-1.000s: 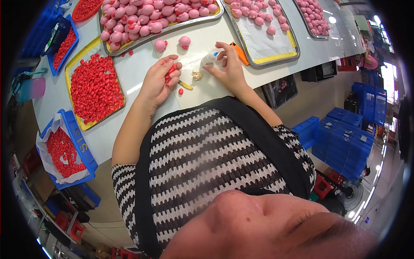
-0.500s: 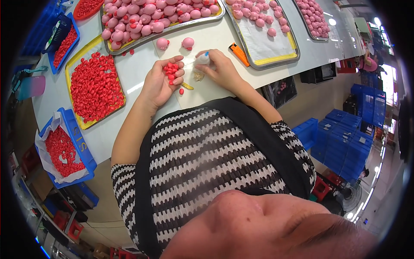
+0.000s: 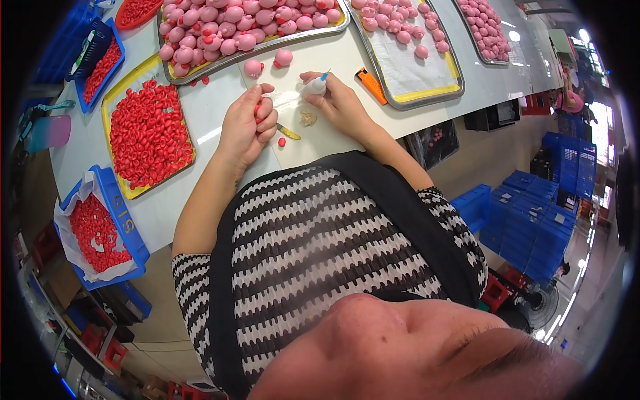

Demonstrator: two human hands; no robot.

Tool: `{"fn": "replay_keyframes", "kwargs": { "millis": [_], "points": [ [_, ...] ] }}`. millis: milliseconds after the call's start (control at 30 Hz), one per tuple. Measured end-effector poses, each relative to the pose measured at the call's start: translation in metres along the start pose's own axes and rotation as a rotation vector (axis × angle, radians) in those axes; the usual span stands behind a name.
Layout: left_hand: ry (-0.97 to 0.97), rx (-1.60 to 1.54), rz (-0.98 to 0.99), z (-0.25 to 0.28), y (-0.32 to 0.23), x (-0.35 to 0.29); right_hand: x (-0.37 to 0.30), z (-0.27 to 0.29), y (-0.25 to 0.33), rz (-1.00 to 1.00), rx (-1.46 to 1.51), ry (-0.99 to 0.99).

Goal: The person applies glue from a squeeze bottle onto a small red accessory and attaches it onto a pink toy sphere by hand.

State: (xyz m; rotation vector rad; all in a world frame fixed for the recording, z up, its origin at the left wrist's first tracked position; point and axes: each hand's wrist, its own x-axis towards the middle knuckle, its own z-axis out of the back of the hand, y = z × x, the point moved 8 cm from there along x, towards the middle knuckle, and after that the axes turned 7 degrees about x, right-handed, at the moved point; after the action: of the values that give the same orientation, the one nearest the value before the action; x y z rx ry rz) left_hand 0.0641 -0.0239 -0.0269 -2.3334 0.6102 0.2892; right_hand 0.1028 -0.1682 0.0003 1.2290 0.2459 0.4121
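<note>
My left hand (image 3: 252, 127) is curled closed around several small red pieces (image 3: 259, 112), which show between thumb and fingers. In my right hand (image 3: 338, 107) is a small white glue bottle (image 3: 315, 85) with a blue collar and thin needle tip, pointing up and away to the right. Just beyond my hands, two pink balls (image 3: 283, 59) with red parts stand on the pale board. Between my hands lie a tan crumpled lump (image 3: 307, 119) and a yellowish blade-like strip (image 3: 289, 132). A single red piece (image 3: 281, 142) rests nearer me.
A yellow-lined tray (image 3: 189, 155) of red pieces is at the left, with a paper-lined blue basket (image 3: 135, 233) nearer me. Trays of pink balls line the back; one tray (image 3: 427, 97) is partly filled. An orange cutter (image 3: 371, 85) lies beside it.
My left hand has closed from an open palm over the red pieces. The glue bottle has turned, its needle tip now upward. One pink ball has shifted slightly left and away.
</note>
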Motion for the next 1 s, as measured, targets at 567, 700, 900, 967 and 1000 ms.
{"fn": "replay_keyframes", "kwargs": {
  "millis": [567,700,900,967,1000],
  "points": [
    [-0.028,-0.11,-0.042,0.011,0.003,0.011,-0.001,-0.001,0.001,0.068,-0.124,-0.015],
    [-0.027,-0.036,-0.097,0.008,-0.001,0.009,-0.001,0.0,0.001,0.075,-0.124,-0.029],
    [0.01,-0.03,-0.116,0.008,-0.004,0.009,-0.001,0.0,-0.001,0.049,-0.126,-0.032],
    [0.008,-0.074,-0.083,0.01,-0.001,0.009,-0.001,0.0,-0.001,0.053,-0.142,-0.032],
    [0.021,-0.158,-0.037,0.011,0.003,0.01,-0.001,0.0,0.0,0.056,-0.139,-0.035]
  ]
}}
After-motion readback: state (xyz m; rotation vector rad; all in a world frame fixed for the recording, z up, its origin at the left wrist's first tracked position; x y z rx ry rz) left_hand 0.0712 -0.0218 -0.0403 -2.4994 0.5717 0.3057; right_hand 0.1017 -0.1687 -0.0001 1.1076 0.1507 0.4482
